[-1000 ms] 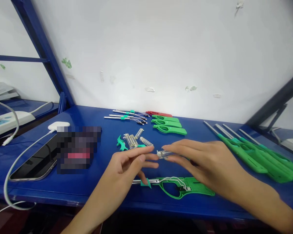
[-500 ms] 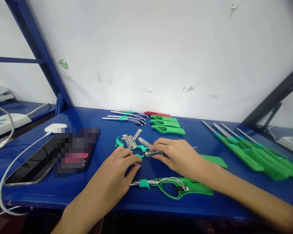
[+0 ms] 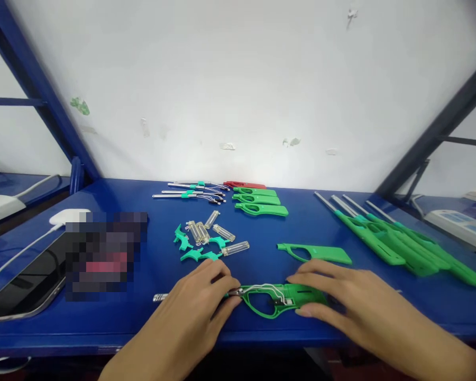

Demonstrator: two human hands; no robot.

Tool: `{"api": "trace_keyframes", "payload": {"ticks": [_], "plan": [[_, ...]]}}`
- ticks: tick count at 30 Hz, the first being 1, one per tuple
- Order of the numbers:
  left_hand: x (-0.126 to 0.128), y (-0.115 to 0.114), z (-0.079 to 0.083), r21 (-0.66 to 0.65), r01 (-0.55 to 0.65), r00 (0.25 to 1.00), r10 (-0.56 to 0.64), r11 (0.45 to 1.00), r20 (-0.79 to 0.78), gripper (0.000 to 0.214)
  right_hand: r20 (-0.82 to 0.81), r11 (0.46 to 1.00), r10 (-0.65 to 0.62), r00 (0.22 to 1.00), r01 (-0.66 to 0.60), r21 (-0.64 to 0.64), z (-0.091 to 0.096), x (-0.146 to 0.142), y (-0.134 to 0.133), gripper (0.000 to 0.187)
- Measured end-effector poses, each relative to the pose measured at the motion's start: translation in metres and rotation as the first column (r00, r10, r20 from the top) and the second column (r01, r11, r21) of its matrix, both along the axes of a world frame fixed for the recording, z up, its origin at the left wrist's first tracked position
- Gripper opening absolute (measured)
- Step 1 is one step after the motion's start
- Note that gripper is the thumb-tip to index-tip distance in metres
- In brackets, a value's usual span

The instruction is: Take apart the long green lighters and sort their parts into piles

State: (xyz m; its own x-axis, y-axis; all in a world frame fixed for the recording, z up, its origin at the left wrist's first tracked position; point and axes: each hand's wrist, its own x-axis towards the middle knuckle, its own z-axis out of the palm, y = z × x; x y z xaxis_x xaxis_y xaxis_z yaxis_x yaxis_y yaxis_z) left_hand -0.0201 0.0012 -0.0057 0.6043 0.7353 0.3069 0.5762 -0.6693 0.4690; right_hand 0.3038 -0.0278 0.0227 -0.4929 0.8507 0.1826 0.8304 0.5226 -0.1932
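In front of me lies an open green lighter casing half (image 3: 269, 313), with white wires (image 3: 267, 287) and a small black igniter (image 3: 281, 301) inside it. My left hand (image 3: 206, 299) pinches the front end, where the metal tube (image 3: 159, 298) joins the casing; the fingers hide the joint. My right hand (image 3: 337, 296) has its thumb and fingers on opposite edges of the casing's handle end. Beyond my left hand lie several teal triggers (image 3: 192, 254) and several clear fuel tanks (image 3: 236, 248). Another green casing half (image 3: 321, 253) rests behind my right hand.
Several metal tubes with wires (image 3: 174, 196) lie at the back, beside green casing halves (image 3: 262, 210) and a red one (image 3: 246, 185). Long-tubed green lighters (image 3: 384, 246) lie at right. A phone (image 3: 24, 286) and a white charger (image 3: 69, 216) with its cable are at left.
Both hands have come back from the triggers and fuel tanks to the open casing. My right hand has let go of a fuel tank, which now lies by the triggers. The view has shifted.
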Motion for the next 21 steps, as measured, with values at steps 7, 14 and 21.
{"api": "trace_keyframes", "payload": {"ticks": [7,14,21], "plan": [[0.003,0.0,0.002,0.073,-0.022,1.0,0.023,0.997,-0.019,0.02,-0.05,0.996,-0.093,0.994,0.093,0.004,-0.017,-0.007,-0.014,0.044],[0.007,0.0,0.005,0.169,-0.053,0.998,0.049,0.984,0.025,0.023,-0.017,0.994,-0.108,0.994,0.108,-0.014,-0.016,-0.01,-0.013,0.044],[0.01,-0.001,0.005,0.332,-0.037,0.998,0.017,0.943,0.064,0.03,-0.104,0.98,-0.164,0.981,0.15,-0.131,-0.018,-0.01,-0.015,0.044]]}}
